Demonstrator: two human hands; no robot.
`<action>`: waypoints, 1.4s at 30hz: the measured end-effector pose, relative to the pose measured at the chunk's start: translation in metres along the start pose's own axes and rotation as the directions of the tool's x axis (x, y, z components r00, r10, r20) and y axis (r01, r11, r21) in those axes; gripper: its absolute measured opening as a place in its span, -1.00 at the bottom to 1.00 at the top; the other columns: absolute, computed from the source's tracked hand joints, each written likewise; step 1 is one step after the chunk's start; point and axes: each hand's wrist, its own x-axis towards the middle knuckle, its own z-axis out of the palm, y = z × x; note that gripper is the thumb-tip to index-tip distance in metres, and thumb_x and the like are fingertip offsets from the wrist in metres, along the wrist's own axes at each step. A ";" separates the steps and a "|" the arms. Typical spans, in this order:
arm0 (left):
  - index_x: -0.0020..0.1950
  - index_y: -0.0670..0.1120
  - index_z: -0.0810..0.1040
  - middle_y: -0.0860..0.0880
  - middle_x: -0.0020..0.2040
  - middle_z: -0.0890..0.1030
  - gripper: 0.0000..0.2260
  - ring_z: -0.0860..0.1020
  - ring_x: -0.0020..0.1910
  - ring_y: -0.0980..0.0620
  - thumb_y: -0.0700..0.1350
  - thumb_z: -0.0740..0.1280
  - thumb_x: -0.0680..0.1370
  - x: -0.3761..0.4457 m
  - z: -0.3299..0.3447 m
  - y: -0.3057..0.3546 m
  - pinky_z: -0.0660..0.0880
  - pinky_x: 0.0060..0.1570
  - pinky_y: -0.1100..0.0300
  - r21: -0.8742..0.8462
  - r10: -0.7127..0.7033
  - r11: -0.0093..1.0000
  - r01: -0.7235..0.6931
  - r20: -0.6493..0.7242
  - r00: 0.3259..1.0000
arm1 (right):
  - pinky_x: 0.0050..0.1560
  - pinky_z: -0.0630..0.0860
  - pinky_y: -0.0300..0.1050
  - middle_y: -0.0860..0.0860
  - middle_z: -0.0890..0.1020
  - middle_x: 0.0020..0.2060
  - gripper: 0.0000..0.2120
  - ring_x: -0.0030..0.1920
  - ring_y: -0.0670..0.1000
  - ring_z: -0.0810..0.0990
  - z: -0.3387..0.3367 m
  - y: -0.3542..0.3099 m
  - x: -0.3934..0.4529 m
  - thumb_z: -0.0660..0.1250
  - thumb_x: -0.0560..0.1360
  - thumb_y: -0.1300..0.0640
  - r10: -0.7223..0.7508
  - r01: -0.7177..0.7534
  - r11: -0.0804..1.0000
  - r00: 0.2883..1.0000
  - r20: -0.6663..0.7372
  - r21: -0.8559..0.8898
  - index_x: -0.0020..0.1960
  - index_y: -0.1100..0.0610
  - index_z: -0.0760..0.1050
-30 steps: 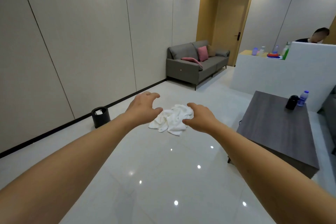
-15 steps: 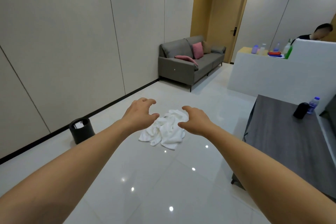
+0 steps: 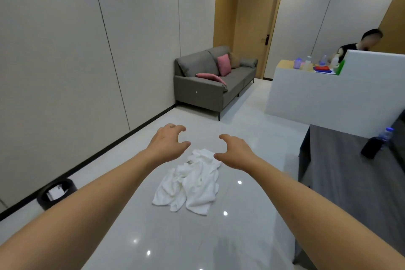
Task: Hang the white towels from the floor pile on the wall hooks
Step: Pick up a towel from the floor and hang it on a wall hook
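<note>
- Two hands are out in front of you, left hand point(image 3: 167, 143) and right hand point(image 3: 235, 152), fingers loosely curled and holding nothing.
- Your white towel pile point(image 3: 192, 182) lies crumpled on the glossy floor point(image 3: 175, 237), below and between both hands, untouched.
- You're on the first step, I'd say: reaching for a towel.
- Next, lower both hands and pinch one towel free. No wall hooks are in view.

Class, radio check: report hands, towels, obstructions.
Left hand and right hand open, holding nothing. White towels heaped on floor. Nothing between hands and pile; no hooks in view.
</note>
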 end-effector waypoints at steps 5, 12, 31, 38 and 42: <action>0.46 0.03 0.37 -0.03 0.45 0.36 -0.51 0.33 0.41 -0.04 0.09 0.32 0.55 0.078 0.030 -0.018 0.34 0.32 0.06 -0.015 -0.002 1.000 0.003 0.062 0.998 | 0.24 0.43 -0.06 0.06 0.40 0.42 -0.32 0.39 0.10 0.39 0.012 0.025 0.074 0.36 0.49 0.00 0.070 -0.070 0.998 0.996 0.051 0.000 0.54 0.05 0.20; 0.46 0.03 0.37 -0.04 0.45 0.35 -0.51 0.34 0.41 -0.05 0.10 0.32 0.55 0.193 0.078 -0.041 0.33 0.35 0.06 -0.010 -0.027 1.000 0.028 0.115 0.993 | 0.23 0.40 -0.09 0.07 0.42 0.41 -0.32 0.40 0.11 0.38 0.033 0.067 0.195 0.37 0.49 0.02 0.098 -0.100 0.995 0.989 0.112 0.016 0.54 0.07 0.21; 0.45 0.01 0.38 -0.07 0.42 0.40 -0.52 0.37 0.38 -0.09 0.06 0.32 0.55 0.427 0.277 -0.129 0.34 0.27 0.07 0.047 -0.398 0.910 0.413 0.385 0.833 | 0.21 0.43 -0.09 0.11 0.52 0.31 -0.36 0.32 0.10 0.48 0.158 0.224 0.492 0.36 0.52 0.00 0.222 -0.294 0.954 0.824 0.521 0.059 0.53 0.11 0.25; 0.45 -0.02 0.39 -0.11 0.39 0.43 -0.53 0.41 0.34 -0.09 0.03 0.33 0.56 0.429 0.415 -0.225 0.33 0.22 0.13 0.076 -0.482 0.853 0.517 0.496 0.723 | 0.23 0.41 -0.07 0.13 0.51 0.33 -0.36 0.34 0.13 0.46 0.317 0.277 0.520 0.36 0.53 -0.02 0.293 -0.386 0.922 0.721 0.628 0.014 0.53 0.12 0.25; 0.45 -0.04 0.40 -0.11 0.36 0.46 -0.52 0.44 0.32 -0.10 0.03 0.35 0.55 0.412 0.538 -0.298 0.36 0.22 0.12 0.068 -0.520 0.808 0.585 0.547 0.655 | 0.27 0.38 -0.10 0.13 0.49 0.36 -0.38 0.36 0.12 0.44 0.454 0.321 0.525 0.36 0.52 0.00 0.348 -0.452 0.892 0.664 0.662 -0.015 0.52 0.12 0.27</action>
